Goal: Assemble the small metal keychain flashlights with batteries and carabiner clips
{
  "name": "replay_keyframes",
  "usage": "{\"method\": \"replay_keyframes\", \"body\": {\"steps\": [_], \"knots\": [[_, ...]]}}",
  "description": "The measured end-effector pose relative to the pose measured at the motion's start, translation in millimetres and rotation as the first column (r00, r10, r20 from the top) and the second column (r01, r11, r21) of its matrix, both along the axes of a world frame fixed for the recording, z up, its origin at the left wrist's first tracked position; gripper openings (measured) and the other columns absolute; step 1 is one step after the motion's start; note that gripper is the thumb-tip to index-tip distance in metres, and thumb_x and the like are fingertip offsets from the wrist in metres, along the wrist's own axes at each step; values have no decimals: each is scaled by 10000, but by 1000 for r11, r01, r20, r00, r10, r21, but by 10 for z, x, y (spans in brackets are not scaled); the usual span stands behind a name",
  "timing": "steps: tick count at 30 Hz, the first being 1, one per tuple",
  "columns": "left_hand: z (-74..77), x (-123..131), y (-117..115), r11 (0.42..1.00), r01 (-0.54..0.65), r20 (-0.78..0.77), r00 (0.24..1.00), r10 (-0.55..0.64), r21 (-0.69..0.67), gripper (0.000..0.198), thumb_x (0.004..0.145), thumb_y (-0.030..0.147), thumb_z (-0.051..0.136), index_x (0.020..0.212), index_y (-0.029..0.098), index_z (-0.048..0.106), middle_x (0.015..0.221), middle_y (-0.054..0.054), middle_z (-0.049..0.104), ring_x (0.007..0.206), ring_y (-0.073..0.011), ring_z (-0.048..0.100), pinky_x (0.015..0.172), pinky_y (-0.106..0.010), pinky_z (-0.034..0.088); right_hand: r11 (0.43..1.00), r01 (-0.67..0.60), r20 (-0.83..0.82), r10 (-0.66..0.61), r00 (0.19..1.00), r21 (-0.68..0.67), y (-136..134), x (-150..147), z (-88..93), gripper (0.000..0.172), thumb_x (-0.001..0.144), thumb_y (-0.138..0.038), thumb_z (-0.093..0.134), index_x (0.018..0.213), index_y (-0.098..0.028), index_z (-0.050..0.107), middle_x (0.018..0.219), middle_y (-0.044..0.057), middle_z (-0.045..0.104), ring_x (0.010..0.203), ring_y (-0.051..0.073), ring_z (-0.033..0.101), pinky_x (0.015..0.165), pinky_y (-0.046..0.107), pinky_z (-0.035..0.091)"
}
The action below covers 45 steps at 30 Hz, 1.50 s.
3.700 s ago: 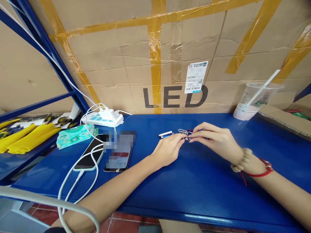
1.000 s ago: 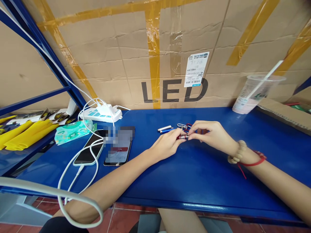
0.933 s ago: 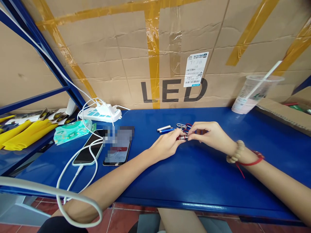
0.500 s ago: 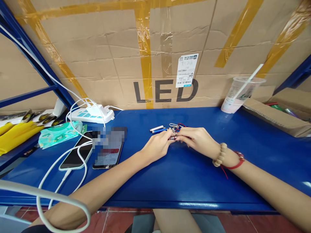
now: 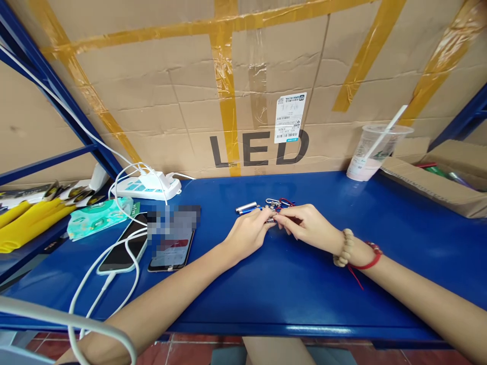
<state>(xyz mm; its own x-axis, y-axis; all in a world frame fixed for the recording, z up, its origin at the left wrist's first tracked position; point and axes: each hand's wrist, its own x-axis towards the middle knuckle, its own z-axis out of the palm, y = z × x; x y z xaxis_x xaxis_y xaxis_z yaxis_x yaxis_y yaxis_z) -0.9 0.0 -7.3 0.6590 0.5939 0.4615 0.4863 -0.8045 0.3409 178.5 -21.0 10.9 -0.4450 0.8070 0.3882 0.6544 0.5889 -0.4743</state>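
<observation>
My left hand (image 5: 245, 235) is closed, its thumb and fingers pinching a small silver metal cylinder (image 5: 270, 220) that is mostly covered. Right beside it, the thumb and index finger of my right hand (image 5: 310, 228) come together at the cylinder's right end; what they pinch is hidden. Just beyond my fingers lies a small heap of metal clips with red and white cords (image 5: 280, 202). Left of this heap, a slim silver tube (image 5: 246, 207) and a blue tube (image 5: 249, 210) lie side by side, the blue one partly behind my left hand.
Two phones, a black-screened one (image 5: 124, 248) and a lit one (image 5: 169, 253), lie at left among white cables (image 5: 131, 243). Behind them are a tissue pack (image 5: 99, 219) and a power strip (image 5: 148, 186). A plastic cup (image 5: 375, 152) and an open carton (image 5: 437, 185) stand at right.
The view has tilted slightly, so the table sits a little lower in the picture. Both hands stay together at the small cylinder, with the right fingers slightly shifted.
</observation>
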Motion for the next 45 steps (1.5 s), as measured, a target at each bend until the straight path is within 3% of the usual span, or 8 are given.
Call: {"method": "replay_keyframes", "body": {"steps": [11, 21, 33, 45], "knots": [[27, -18, 6, 999, -45, 3, 999, 45, -1, 108, 905, 207, 419, 974, 198, 501, 961, -38, 637, 871, -165, 594, 769, -280, 475, 995, -37, -18, 36, 999, -93, 34, 36, 15, 376, 921, -402, 364, 660, -189, 532, 518, -46, 567, 428, 76, 531, 518, 198, 404], [51, -23, -35, 999, -12, 32, 999, 13, -30, 115, 912, 205, 405, 981, 196, 497, 965, -33, 640, 887, -166, 597, 768, -269, 471, 987, -77, -40, 72, 997, -142, 60, 79, 23, 385, 902, -454, 384, 646, -195, 507, 520, -48, 564, 394, 75, 521, 484, 198, 409], [25, -32, -21, 1000, 27, 21, 999, -27, 7, 156, 916, 208, 399, 1022, 178, 509, 980, -46, 652, 907, -170, 601, 793, -266, 465, 990, -57, 34, 62, 998, -128, 61, 74, 19, 403, 907, -453, 372, 621, -198, 497, 522, -37, 572, 399, 79, 526, 487, 193, 422], [9, -36, 9, 999, 29, -2, 1000, -29, -40, 148, 915, 213, 395, 1007, 195, 510, 969, -34, 663, 899, -163, 623, 777, -253, 472, 994, -6, 168, 25, 985, -108, 67, 81, 20, 411, 914, -457, 331, 642, -205, 509, 551, -31, 591, 456, 93, 555, 519, 199, 396]]}}
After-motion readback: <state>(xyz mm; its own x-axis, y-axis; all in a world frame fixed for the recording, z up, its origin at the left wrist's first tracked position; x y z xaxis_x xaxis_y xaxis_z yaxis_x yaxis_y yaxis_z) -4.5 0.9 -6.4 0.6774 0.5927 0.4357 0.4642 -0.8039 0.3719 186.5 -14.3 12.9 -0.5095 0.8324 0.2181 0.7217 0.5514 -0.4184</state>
